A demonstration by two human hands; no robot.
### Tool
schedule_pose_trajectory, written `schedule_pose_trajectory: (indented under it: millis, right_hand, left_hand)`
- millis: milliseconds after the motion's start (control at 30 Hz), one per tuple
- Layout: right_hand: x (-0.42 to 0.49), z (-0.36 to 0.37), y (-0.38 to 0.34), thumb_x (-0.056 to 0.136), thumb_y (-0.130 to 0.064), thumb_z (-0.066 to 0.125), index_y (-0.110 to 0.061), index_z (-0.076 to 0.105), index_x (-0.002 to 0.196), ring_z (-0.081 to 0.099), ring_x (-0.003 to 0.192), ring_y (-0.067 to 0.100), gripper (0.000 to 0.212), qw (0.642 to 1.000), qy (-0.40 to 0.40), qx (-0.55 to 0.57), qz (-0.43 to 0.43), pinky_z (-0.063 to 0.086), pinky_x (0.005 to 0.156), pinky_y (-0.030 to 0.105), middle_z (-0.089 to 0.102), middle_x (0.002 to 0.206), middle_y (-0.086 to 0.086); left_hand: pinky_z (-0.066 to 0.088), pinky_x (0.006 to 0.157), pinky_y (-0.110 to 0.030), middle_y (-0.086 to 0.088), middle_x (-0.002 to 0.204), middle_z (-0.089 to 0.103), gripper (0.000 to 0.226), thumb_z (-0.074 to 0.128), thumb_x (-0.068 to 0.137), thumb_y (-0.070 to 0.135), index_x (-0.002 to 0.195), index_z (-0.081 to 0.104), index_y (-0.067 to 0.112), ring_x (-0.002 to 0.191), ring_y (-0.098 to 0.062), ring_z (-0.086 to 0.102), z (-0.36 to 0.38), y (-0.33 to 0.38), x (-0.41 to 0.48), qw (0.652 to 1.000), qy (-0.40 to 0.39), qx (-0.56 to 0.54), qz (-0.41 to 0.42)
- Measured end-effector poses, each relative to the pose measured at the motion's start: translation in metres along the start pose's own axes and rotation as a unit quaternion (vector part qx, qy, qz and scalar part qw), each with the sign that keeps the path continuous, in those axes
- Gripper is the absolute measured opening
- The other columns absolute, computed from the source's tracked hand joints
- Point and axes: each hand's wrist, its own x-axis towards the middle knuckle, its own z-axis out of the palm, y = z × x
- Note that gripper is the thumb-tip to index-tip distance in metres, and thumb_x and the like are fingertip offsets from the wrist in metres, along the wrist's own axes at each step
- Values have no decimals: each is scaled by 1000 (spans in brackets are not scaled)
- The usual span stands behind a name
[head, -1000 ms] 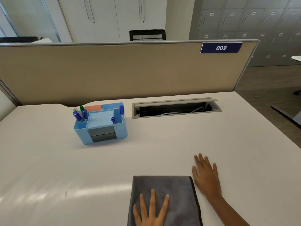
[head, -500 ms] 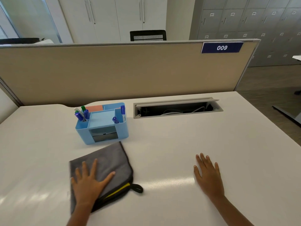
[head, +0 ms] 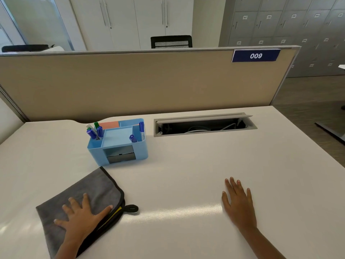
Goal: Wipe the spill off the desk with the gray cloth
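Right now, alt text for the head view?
A person's left hand presses flat on a folded gray cloth on a white desk, while the right hand rests flat on the bare surface. Behind the cloth sits a blue desk organizer holding markers.

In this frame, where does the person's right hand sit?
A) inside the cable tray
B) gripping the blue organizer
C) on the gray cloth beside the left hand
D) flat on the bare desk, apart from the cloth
D: the right hand lies palm-down on the desk, while only the left hand presses the gray cloth.
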Motion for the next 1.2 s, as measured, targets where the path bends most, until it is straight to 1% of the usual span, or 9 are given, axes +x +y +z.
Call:
schedule_pose_trajectory:
  millis: [67,200,367,500,733,833,933,1033,1200]
  right_hand:
    - [0,-2,-2,80,-30,30,1,65,113,63,107,40,56,1000,-11,-5,4,49,85,61,67,117,21]
    - [0,-6,-4,80,-30,30,0,65,113,63,107,40,56,1000,-26,-9,9,49,85,61,67,117,21]
    - [0,-8,-4,80,-30,29,0,64,114,63,108,40,57,999,-40,-4,12,48,87,61,66,118,20]
    - [0,-7,-5,81,-31,28,-1,63,116,61,112,39,58,999,-45,2,17,47,90,60,65,121,20]
    - [2,-2,-2,82,-28,31,1,63,116,60,112,40,55,999,-34,19,11,45,91,61,64,121,21]
    - [3,5,5,91,-21,47,-5,51,130,45,130,35,42,1000,-12,26,5,32,108,57,51,138,17]
    - [5,10,12,93,-21,50,-12,38,139,29,141,26,48,999,-32,31,-3,18,117,48,36,149,9]
    - [6,9,13,95,-24,44,-16,33,142,21,144,21,49,998,-43,41,2,12,119,43,30,153,4]
    - [5,8,13,96,-25,42,-17,31,143,18,145,18,49,997,-50,52,8,9,119,41,27,154,2]
  left_hand:
    - [3,109,-68,-12,157,2,91,53,70,70,141,22,22,142,-40,-2,-3,3,5,1000,-2,-15,5]
    - [7,107,-72,-10,153,20,57,57,80,49,123,44,14,139,-44,9,-10,11,8,998,23,-60,-4]
    - [10,106,-72,-17,149,24,34,45,91,35,114,50,11,134,-47,15,-8,20,5,998,44,-35,-10]
    - [14,106,-71,-22,143,28,27,39,94,26,110,53,9,130,-46,22,-13,25,5,999,45,-12,10]
    - [13,110,-66,-12,154,16,33,34,94,28,124,43,16,142,-34,10,28,92,-40,984,37,38,173]
    - [8,112,-63,-8,158,9,35,30,95,33,126,39,20,145,-30,4,63,139,-80,957,37,73,278]
    - [4,115,-60,-8,158,7,33,27,95,37,122,40,22,145,-29,3,78,154,-93,936,41,91,338]
    - [6,115,-58,-8,158,9,34,31,95,37,123,42,21,145,-28,6,66,130,-73,948,63,84,299]
    - [13,110,-66,-21,151,24,29,50,90,22,112,54,3,141,-37,18,23,27,-42,986,103,-3,133]
